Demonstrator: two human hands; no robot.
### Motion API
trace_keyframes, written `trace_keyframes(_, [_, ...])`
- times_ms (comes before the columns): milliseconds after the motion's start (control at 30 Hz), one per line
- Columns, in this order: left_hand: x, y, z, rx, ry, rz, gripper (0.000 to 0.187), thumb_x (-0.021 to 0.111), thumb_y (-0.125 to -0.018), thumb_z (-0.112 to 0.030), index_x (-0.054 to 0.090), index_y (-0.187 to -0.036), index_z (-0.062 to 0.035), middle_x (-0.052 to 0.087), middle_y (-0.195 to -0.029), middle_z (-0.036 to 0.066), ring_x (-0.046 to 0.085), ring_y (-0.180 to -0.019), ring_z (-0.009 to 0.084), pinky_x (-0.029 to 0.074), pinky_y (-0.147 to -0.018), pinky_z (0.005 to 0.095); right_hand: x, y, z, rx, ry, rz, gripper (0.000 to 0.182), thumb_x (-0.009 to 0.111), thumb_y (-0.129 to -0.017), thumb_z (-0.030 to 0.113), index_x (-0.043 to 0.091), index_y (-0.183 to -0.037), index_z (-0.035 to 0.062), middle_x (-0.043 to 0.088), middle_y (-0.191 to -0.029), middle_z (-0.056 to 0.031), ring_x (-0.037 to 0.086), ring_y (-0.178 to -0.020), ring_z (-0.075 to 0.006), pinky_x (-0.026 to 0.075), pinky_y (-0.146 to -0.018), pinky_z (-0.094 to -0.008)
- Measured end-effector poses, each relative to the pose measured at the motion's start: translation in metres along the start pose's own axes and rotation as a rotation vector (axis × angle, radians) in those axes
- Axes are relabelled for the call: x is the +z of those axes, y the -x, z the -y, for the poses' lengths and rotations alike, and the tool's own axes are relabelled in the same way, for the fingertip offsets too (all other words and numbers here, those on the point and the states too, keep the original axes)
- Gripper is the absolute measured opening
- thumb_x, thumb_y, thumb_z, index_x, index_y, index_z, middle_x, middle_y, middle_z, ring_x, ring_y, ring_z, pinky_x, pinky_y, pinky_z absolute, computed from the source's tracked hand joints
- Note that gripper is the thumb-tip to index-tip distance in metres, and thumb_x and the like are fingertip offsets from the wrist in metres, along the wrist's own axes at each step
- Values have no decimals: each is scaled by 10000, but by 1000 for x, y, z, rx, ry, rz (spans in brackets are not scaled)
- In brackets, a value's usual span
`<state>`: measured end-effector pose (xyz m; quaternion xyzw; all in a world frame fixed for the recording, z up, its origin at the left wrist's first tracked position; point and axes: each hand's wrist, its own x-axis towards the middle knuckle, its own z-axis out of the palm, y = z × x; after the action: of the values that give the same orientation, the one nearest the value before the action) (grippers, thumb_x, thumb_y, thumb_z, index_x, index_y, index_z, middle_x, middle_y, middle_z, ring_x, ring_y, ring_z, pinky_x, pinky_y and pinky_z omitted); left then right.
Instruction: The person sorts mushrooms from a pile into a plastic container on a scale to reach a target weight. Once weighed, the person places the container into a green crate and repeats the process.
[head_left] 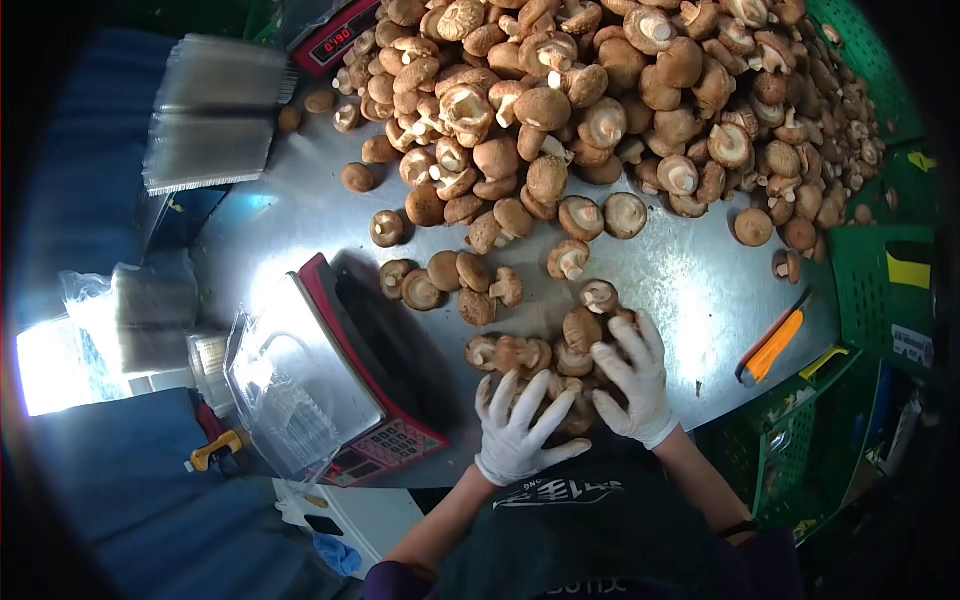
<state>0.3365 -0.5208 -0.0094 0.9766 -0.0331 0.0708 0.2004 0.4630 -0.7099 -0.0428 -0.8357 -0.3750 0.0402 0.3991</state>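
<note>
Both my hands wear white gloves and rest on a small group of brown mushrooms (582, 330) at the table's front edge. My left hand (525, 425) has its fingers spread over the left side of the group. On the right side, my right hand (635, 380) lies with fingers apart against the mushrooms. Parts of the mushrooms are hidden under the fingers. More loose mushrooms (475, 272) lie just beyond, and a large heap of mushrooms (600, 120) fills the back of the metal table (670, 260).
A red scale (350, 370) with clear plastic on its plate stands left of my hands. Another scale display (335, 40) is at the back. Stacked clear trays (215, 110) are at the left. An orange-handled tool (775, 345) lies at the right, near green crates (880, 285).
</note>
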Motion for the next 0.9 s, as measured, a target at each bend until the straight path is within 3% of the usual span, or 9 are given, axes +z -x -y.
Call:
trace_keyframes(67, [-1,19,4,-30,5,-76,976,816,-654,-693,508,-1411,-160,387,-1459,227,339,-1346,474,291,-1095,637,2,9,-1,123,-100,-141,610,533,-980,493,515,-1456,113,342,-1567,-224,275,-1455,-464,240,-1183,-580])
trace_keyframes(100, [1,33,7,-66,-37,-85,1118,841,-615,-712,385,-1477,-165,307,-1478,280,311,-1353,522,319,-1075,671,3,13,-2,186,-152,-211,640,514,-994,499,472,-1496,105,303,-1586,-245,248,-1475,-470,222,-1195,-581])
trace_keyframes(133, [1,43,9,-93,-43,-92,1164,848,-613,-707,335,-1498,-151,276,-1498,304,296,-1372,538,313,-1079,683,0,17,-6,170,-122,-226,721,488,-1009,505,327,-1573,85,213,-1607,-306,189,-1505,-485,184,-1212,-586])
trace_keyframes(167, [3,51,10,-121,-49,-99,1212,856,-610,-703,285,-1519,-138,245,-1519,327,281,-1392,553,307,-1083,695,-2,19,-5,208,-48,-237,731,484,-1018,479,284,-1581,58,198,-1608,-324,190,-1507,-488,188,-1215,-579])
trace_keyframes(367, [12,53,5,-339,51,101,1296,875,-577,-685,241,-1529,-74,118,-1554,455,302,-1406,595,347,-1023,669,5,25,5,295,-86,-206,657,409,-1062,407,293,-1570,6,220,-1618,-307,203,-1514,-472,183,-1228,-534])
trace_keyframes(500, [26,21,5,-272,84,-2,1353,889,-550,-665,204,-1551,-68,118,-1566,447,320,-1401,580,379,-1006,603,16,6,18,311,-90,-148,613,356,-1078,377,326,-1564,4,276,-1608,-275,216,-1519,-431,188,-1232,-495])
trace_keyframes(667, [5,-34,13,-252,277,-24,1220,938,-523,-485,373,-1531,-94,196,-1567,400,404,-1350,545,455,-976,508,21,-31,13,295,7,-209,544,513,-1016,325,486,-1486,52,307,-1530,-323,364,-1394,-476,295,-1173,-508])
trace_keyframes(767, [1,-60,13,-258,230,-3,1251,945,-521,-423,329,-1566,-116,253,-1556,351,384,-1356,540,455,-993,532,21,-52,8,283,-59,-181,549,560,-991,353,522,-1466,78,334,-1504,-317,381,-1373,-479,314,-1158,-509])
trace_keyframes(900, [7,-61,10,-186,176,23,1109,914,-563,-393,423,-1525,-146,334,-1524,251,392,-1332,534,467,-1007,542,20,-44,9,214,-189,-207,491,654,-925,289,593,-1370,92,418,-1448,-306,486,-1292,-480,412,-1096,-493])
